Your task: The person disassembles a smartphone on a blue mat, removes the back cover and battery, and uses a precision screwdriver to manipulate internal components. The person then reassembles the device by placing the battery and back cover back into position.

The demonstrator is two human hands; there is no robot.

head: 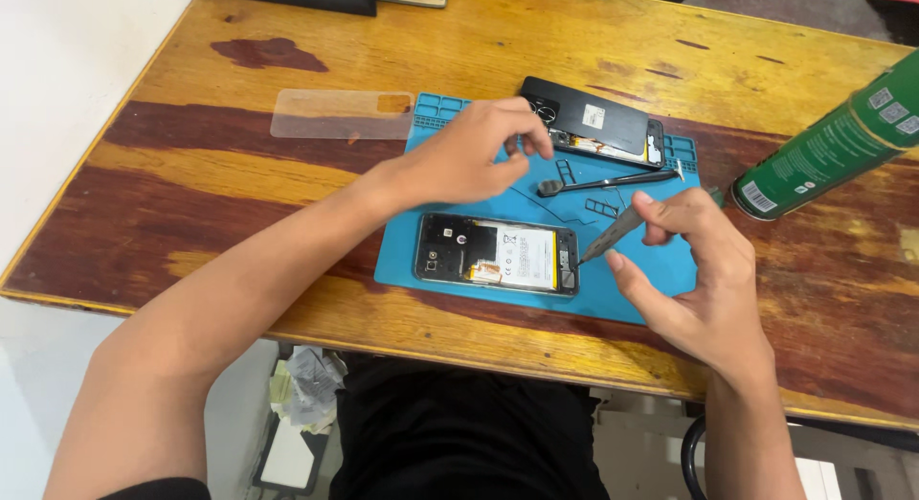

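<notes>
Pinching slim grey tool (613, 234) in right hand (694, 280), tip down-left at right end of opened phone (496, 255) on blue mat (651, 280). Phone long axis left-right, just below left hand (469, 155), fingers curled narrow over mat, contents can't tell. Right nearer phone's end.

A green spray can (831, 148) lies tilted at the desk's right edge, carrying small white label patches with dark print. On the blue mat, the opened phone (497, 254) shows a white rectangular battery label (525, 256) edged in yellow. The black back cover (592, 120) behind it bears a small white sticker (594, 118).
</notes>
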